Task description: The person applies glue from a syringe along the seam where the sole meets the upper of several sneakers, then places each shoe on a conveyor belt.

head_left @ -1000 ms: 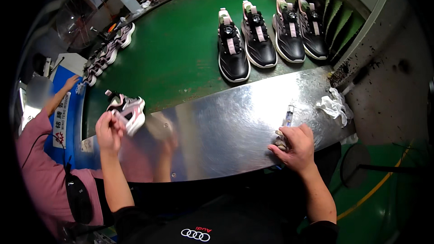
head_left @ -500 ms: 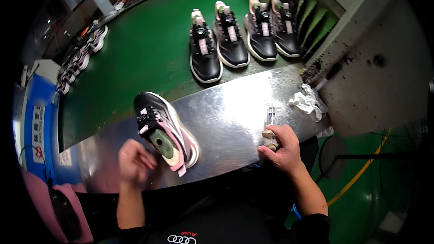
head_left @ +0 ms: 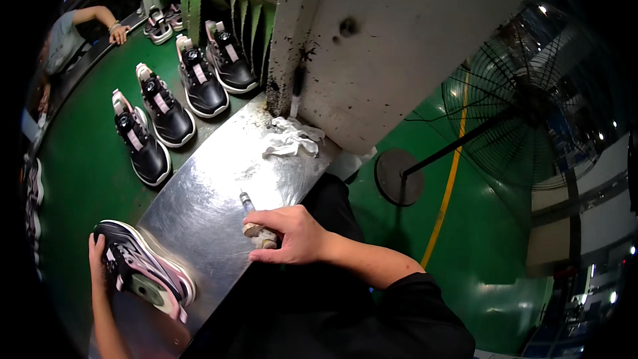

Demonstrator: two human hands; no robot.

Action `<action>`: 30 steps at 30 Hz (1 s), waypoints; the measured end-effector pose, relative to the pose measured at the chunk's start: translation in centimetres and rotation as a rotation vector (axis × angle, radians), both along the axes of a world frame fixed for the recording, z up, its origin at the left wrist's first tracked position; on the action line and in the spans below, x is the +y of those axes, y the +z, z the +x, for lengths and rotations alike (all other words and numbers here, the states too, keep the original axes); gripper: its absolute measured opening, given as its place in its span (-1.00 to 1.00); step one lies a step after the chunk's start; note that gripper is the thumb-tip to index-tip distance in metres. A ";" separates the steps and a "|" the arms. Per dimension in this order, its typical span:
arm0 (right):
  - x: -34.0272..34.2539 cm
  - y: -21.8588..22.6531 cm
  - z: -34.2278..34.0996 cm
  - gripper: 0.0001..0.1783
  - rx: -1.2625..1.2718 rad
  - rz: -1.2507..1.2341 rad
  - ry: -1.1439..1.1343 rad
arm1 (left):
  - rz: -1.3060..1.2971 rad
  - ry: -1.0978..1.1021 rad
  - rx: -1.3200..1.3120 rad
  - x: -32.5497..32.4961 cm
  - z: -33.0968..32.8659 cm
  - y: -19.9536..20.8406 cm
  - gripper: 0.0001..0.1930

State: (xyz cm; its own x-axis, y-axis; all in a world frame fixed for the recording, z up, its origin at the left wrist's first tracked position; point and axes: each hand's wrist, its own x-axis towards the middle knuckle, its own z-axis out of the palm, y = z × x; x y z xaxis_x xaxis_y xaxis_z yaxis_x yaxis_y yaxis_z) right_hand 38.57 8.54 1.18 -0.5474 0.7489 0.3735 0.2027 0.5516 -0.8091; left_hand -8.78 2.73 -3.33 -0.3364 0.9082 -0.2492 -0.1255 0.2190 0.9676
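- Touching the left side of a black-and-pink shoe [head_left: 149,256] with the left fingers [head_left: 98,252], held fairly straight; cannot tell how tightly closed.
- Tilted just right of the left fingers, over the metal desk [head_left: 206,226], with white sole edge turned toward the right fingers [head_left: 276,218] and green insole showing in the opening.
- Gripping a syringe-like tool [head_left: 246,201] by its lumpy, pale end, between curled right thumb and forefinger, with its barrel pointing forward past the fingertips.
- On the desk, forward of the right fingers: crumpled white cloth [head_left: 292,139].
- Beyond the left fingers, on a green surface [head_left: 80,146]: row of four black shoes [head_left: 171,114] with pink straps.
- Well apart, to the right of the right fingers: standing fan [head_left: 528,100].
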 end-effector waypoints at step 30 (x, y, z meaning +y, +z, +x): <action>0.5 6.8 -11.8 -0.29 0.743 -0.766 0.873 | 0.699 -0.120 -0.261 -3.9 11.4 4.4 -0.36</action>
State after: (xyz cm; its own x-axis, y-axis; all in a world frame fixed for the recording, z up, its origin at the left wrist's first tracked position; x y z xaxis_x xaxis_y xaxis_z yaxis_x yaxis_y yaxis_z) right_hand 26.73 9.01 7.93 -0.7967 0.4179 0.4366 -0.5852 -0.3527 -0.7302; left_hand 2.58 -1.21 1.12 -0.2347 0.9105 0.3405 -0.3833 -0.4086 0.8284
